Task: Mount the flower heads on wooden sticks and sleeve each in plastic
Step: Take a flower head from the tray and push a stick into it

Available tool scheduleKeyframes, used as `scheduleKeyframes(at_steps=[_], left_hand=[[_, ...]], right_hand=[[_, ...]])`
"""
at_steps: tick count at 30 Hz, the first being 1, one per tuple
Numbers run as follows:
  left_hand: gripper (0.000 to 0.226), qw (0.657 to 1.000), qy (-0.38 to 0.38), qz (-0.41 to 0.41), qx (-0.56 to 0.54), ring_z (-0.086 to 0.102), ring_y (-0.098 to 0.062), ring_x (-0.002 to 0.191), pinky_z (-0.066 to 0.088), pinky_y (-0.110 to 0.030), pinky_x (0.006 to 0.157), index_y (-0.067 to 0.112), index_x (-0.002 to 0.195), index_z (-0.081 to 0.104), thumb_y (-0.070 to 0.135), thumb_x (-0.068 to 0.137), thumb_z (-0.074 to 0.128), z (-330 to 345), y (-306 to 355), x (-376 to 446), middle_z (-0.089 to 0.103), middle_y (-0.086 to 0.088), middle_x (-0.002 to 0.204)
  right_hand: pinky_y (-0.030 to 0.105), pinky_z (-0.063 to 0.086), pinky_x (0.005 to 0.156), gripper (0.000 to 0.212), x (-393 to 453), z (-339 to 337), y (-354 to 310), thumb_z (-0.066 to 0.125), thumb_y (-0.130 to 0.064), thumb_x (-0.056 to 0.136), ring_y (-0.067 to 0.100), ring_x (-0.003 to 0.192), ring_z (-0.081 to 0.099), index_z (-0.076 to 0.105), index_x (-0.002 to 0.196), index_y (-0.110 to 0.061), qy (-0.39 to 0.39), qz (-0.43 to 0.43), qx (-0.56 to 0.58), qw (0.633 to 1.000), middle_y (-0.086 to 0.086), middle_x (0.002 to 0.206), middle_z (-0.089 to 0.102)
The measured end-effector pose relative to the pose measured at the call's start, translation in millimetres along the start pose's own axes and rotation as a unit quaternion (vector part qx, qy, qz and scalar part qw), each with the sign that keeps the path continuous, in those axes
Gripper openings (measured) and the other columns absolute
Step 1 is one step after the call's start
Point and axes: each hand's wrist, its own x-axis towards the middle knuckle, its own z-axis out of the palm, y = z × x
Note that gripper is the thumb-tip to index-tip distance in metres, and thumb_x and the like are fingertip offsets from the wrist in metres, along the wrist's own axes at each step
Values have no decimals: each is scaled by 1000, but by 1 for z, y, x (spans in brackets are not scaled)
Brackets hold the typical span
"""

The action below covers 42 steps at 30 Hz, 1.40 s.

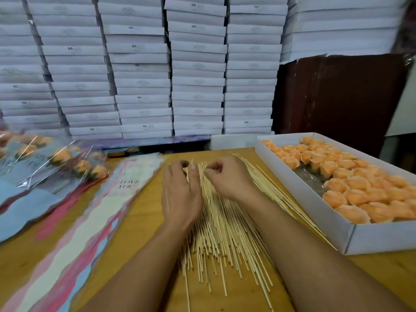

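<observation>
A spread pile of thin wooden sticks (221, 224) lies on the wooden table in the middle. My left hand (180, 194) rests over the pile's left side, fingers bent down onto the stick tips. My right hand (227, 179) hovers over the far end of the pile with curled fingers that seem to pinch a stick tip; the blur hides the contact. Orange flower heads (351, 183) fill a white shallow box (292, 194) at the right. A stack of printed plastic sleeves (108, 206) lies to the left. Sleeved flowers (60, 163) lie at the far left.
Tall stacks of flat white boxes (144, 70) form a wall behind the table. A dark brown panel (337, 95) stands at the back right. Bare table (144, 212) shows between the sleeves and the sticks, and at the front right corner.
</observation>
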Motion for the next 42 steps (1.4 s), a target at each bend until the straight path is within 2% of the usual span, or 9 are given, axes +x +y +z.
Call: scheduleKeyframes(at_steps=[3,6,11,15,22,26,32,37,42], left_hand=[[34,1000,-5,15,4,50,-20,103,42,-38,87,13,121,54,38,104,38,4,0,-2,51,-4,114],[36,1000,-12,17,5,50,-18,102,43,-36,87,14,123,53,39,104,37,5,1,-3,49,-1,113],[34,1000,-18,13,2,49,-17,99,40,-32,83,13,124,52,37,105,38,7,2,-4,49,-2,116],[34,999,-28,22,3,49,-18,100,41,-34,83,13,123,52,38,104,37,9,2,-5,49,-2,115],[35,999,-31,23,3,49,-16,99,39,-31,80,14,123,52,39,104,38,11,1,-5,48,-2,117],[35,999,-31,23,0,50,-16,98,40,-32,79,15,122,51,41,103,36,11,1,-5,48,-1,116],[33,999,-32,18,-3,50,-16,98,39,-32,78,16,121,51,41,104,38,10,1,-6,48,0,115],[32,999,-42,8,-17,53,-15,99,45,-34,82,16,126,52,38,103,45,10,2,-4,53,1,116],[37,997,-48,18,-63,59,-10,90,52,-35,83,17,129,59,33,96,63,7,3,-2,64,3,103]], right_hand=[[35,54,86,23,23,-33,-1,59,-26,92,19,101,67,71,111,-27,105,32,-31,993,-5,111,72],[34,44,83,42,49,-74,13,57,-16,92,28,117,60,58,134,-23,125,93,-124,980,3,133,62],[39,46,78,37,69,-123,69,60,-8,89,37,114,57,61,126,-14,97,191,-309,927,15,124,63],[36,54,78,29,74,-129,99,74,-13,79,33,100,61,71,108,-11,4,214,-378,901,11,105,67],[39,62,68,12,77,-118,113,76,-10,76,29,75,66,71,87,-7,9,208,-359,910,12,87,68],[34,57,65,24,78,-118,115,76,-11,82,27,78,65,68,105,-5,-5,226,-330,917,14,104,65],[28,38,49,15,76,-126,114,69,-8,87,23,66,55,68,100,-2,46,230,-315,920,10,82,61],[34,46,72,24,77,-137,82,66,-7,86,32,90,58,66,110,-4,131,189,-246,942,16,105,66],[32,50,81,47,54,-110,13,73,-14,83,23,102,65,59,128,-17,52,97,-149,983,6,110,71]])
